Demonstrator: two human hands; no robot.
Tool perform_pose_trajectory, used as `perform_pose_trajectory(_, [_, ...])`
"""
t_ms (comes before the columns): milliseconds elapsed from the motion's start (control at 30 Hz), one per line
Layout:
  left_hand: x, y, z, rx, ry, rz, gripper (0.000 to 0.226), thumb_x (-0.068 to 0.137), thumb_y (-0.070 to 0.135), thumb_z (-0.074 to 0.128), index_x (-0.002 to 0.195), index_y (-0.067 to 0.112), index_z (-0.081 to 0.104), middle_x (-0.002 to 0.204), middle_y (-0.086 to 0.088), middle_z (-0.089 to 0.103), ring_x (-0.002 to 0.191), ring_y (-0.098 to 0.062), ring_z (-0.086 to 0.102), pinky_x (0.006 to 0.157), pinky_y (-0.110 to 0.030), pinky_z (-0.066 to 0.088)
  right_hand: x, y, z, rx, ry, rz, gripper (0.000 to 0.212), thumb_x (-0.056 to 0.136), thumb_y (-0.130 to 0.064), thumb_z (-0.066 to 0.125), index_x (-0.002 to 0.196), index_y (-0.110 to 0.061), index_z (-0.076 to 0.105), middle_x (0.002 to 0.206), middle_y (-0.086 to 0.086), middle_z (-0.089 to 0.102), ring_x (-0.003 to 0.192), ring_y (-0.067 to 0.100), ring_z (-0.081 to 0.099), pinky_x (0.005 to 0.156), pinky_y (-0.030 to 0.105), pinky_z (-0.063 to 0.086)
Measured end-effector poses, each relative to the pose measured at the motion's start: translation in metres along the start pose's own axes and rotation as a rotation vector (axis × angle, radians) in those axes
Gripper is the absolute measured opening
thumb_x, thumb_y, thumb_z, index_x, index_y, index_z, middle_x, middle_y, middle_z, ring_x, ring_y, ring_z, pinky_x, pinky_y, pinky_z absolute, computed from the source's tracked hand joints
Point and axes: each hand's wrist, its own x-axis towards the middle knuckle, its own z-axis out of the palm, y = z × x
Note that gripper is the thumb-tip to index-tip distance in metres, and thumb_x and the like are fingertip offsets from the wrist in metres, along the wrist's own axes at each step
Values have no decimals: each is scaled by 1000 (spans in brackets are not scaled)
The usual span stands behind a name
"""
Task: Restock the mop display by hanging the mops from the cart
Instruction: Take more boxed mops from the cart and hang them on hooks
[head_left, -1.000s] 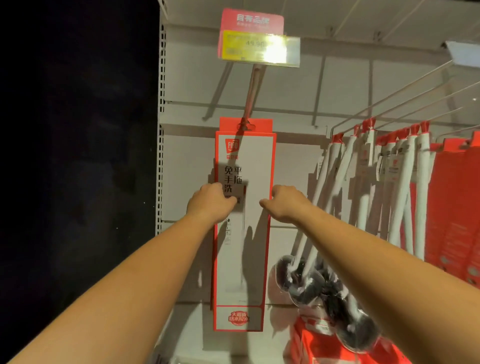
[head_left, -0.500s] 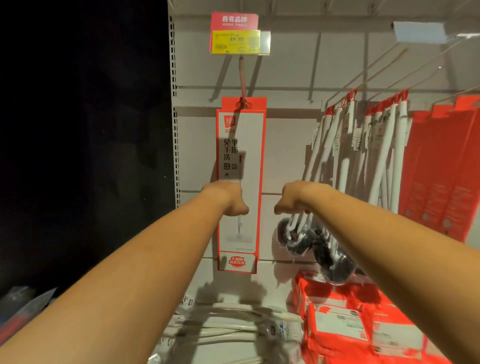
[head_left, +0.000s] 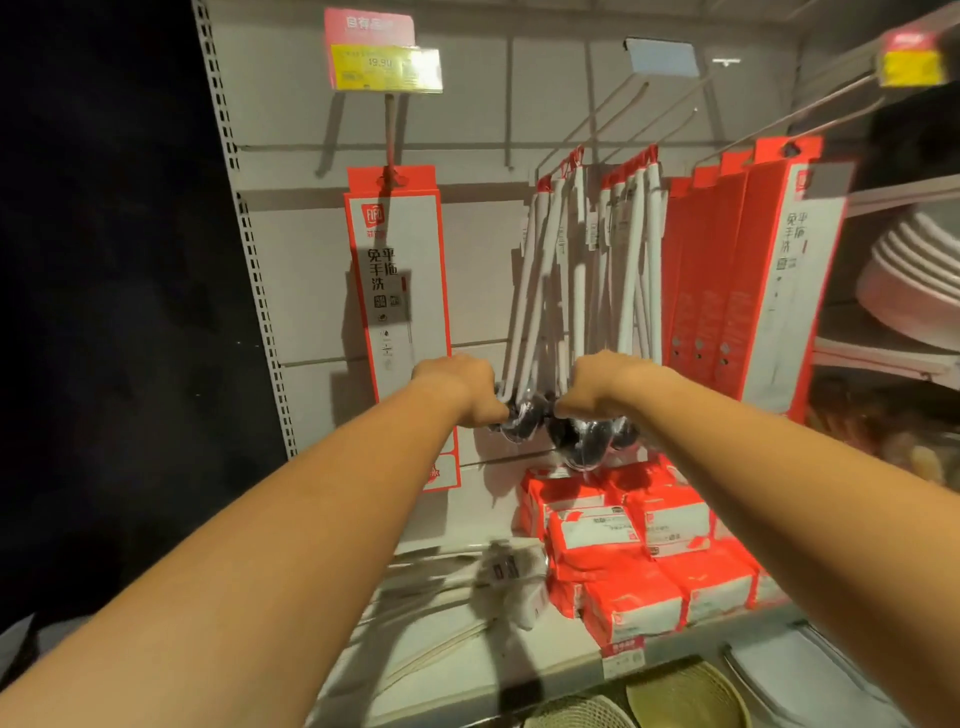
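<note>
The left hand (head_left: 457, 387) and right hand (head_left: 597, 384) sit mid-frame, backs toward the camera and fingers curled out of sight; I cannot tell whether either holds anything. Just beyond the knuckles dangle the dark, rounded, clear-wrapped heads of white-handled cleaning tools (head_left: 576, 291), slim glossy shafts with red caps. Left of centre the boxed mop (head_left: 400, 291) hangs from its peg hook (head_left: 389, 124), a long flat white carton edged in red, apart from both hands. Hanging this one looks done; to finish well, check that the punched tab sits fully back on the hook and the carton hangs plumb, without jostling the loose heads. Matching red boxes (head_left: 727, 270) hang at right, soft red packs (head_left: 649, 551) below, a yellow price tag (head_left: 384, 65) above.
</note>
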Motion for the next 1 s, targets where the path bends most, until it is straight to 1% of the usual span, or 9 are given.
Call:
perform_pose_trajectory(100, [-17, 33, 17, -29, -25, 90, 25, 89, 45, 52, 96, 21, 58, 96, -3, 56, 87, -24, 52, 72, -32, 41, -32, 19, 21, -18, 4, 78, 33, 85, -46, 56, 99, -17, 63, 89, 3, 60, 81, 23, 59, 70, 30, 44])
perform_pose_trajectory(200, [-36, 68, 31, -36, -53, 203, 37, 89, 50, 52, 108, 20, 64, 101, -4, 56, 98, -25, 56, 76, -33, 41, -66, 41, 45, -58, -57, 165, 48, 84, -58, 51, 110, -19, 63, 108, 6, 65, 94, 27, 62, 78, 31, 46])
perform_pose_trajectory(267, [-44, 91, 39, -37, -67, 261, 38, 89, 49, 53, 109, 19, 64, 109, -5, 62, 102, -27, 59, 79, -35, 44, -88, 59, 55, -75, -73, 240, 38, 86, -50, 51, 102, -17, 59, 117, 11, 63, 99, 30, 59, 83, 34, 47])
perform_pose_trajectory(433, [-64, 158, 45, -20, -63, 412, 27, 90, 43, 52, 90, 16, 55, 108, -9, 62, 95, -30, 58, 75, -35, 43, -145, 110, 62, -69, -78, 380, 43, 89, -42, 51, 121, -14, 57, 122, 10, 59, 105, 29, 57, 87, 35, 46])
perform_pose_trajectory(633, [-92, 260, 38, -23, -39, 587, 33, 89, 42, 53, 107, 17, 64, 120, -11, 61, 107, -31, 58, 75, -35, 39, -221, 184, 74, -59, -76, 540, 42, 89, -44, 51, 119, -16, 58, 115, 9, 61, 99, 27, 58, 86, 37, 47])
perform_pose_trajectory(733, [-109, 318, 28, -19, -33, 666, 34, 90, 42, 52, 107, 15, 64, 120, -13, 61, 107, -32, 57, 75, -35, 39, -267, 229, 74, -63, -103, 611, 38, 90, -44, 50, 108, -13, 60, 98, 7, 58, 90, 27, 58, 79, 36, 48])
perform_pose_trajectory(800, [-123, 360, 21, -24, -34, 724, 32, 89, 42, 52, 104, 15, 63, 119, -13, 61, 106, -32, 57, 74, -35, 39, -301, 258, 69, -57, -106, 660, 36, 91, -44, 49, 98, -9, 55, 101, 8, 57, 96, 29, 58, 78, 35, 44])
perform_pose_trajectory(867, [-137, 403, 16, -34, -29, 785, 29, 90, 42, 51, 99, 16, 59, 117, -13, 61, 103, -32, 57, 73, -35, 39, -334, 287, 68, -56, -88, 708, 34, 91, -42, 49, 105, -12, 55, 110, 9, 58, 104, 31, 57, 78, 35, 40])
perform_pose_trajectory(1000, [-171, 478, 13, -62, -21, 869, 29, 90, 43, 50, 100, 17, 58, 105, -8, 57, 99, -31, 57, 73, -34, 40, -392, 335, 76, -91, -94, 789, 23, 90, -37, 49, 100, -17, 54, 115, 10, 60, 100, 31, 57, 75, 32, 40])
